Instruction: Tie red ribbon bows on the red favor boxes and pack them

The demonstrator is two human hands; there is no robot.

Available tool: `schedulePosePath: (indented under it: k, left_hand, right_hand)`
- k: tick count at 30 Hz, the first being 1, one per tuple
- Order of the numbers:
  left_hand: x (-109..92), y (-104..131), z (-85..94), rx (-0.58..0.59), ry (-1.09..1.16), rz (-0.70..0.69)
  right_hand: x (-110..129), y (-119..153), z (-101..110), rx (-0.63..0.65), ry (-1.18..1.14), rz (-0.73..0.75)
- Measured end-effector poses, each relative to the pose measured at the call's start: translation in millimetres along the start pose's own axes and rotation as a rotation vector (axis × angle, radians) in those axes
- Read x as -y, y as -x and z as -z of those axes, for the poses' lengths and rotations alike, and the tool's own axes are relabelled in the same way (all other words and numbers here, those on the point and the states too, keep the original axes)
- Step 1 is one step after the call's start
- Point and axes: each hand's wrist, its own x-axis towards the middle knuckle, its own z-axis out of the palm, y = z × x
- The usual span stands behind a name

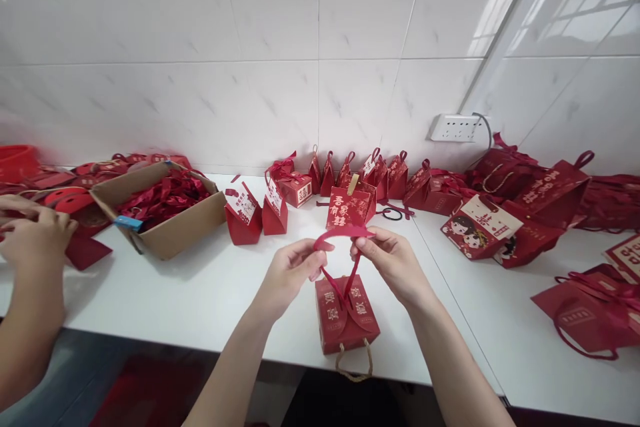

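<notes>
A red gift box [347, 324] with pale lettering stands near the front edge of the white table, a twisted cord handle hanging off its front. From slots in its top rises a red ribbon [341, 231]. My left hand [295, 267] pinches the ribbon on the left, above the box. On the right, my right hand [393, 261] pinches the other part of it between thumb and fingers. The ribbon arches between the two hands, and neither hand touches the box.
A cardboard box [183, 223] of red ribbons sits on the left. Small red boxes [397, 175] line the wall, with larger ones [530, 213] at right. Another person's hand [35, 233] works at far left. A power strip [457, 128] is on the wall.
</notes>
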Motion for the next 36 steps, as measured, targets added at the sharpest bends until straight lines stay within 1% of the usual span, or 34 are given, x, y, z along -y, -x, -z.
schedulePosePath:
  k: [4, 8, 11, 14, 17, 22, 27, 31, 34, 36]
  left_hand:
    - [-13, -6, -0.2, -0.037, -0.006, -0.087]
    - [-20, -9, -5.6, -0.048, 0.031, -0.136]
    - [-22, -11, -6.3, -0.028, 0.067, -0.127]
    - [-24, -12, -2.0, -0.048, 0.064, -0.144]
    - [-28, -11, 4.8, -0.095, 0.067, -0.188]
    - [-33, -7, 17.1, -0.191, 0.068, -0.22]
    - [-28, -2, 30.3, -0.295, 0.127, -0.264]
    - [-18, 2, 37.2, -0.368, 0.119, -0.223]
    - [-9, 5, 41.5, -0.367, 0.065, -0.148]
    - [0, 8, 47.1, -0.366, 0.014, -0.084]
  right_hand:
    - [14, -4, -8, 0.026, 0.035, 0.091]
    - [19, -7, -15, 0.043, 0.107, 0.17]
    - [20, -8, -16, 0.036, 0.136, 0.187]
    - [21, -4, -13, 0.006, 0.137, 0.178]
    - [24, 2, -6, -0.066, 0.135, 0.196]
    - [27, 12, 9, -0.28, 0.155, 0.209]
    - [22, 17, 26, -0.455, 0.159, 0.215]
    - [15, 19, 38, -0.573, 0.153, 0.202]
    - [7, 25, 47, -0.615, 0.127, 0.15]
    - [0, 34, 52, -0.648, 0.112, 0.103]
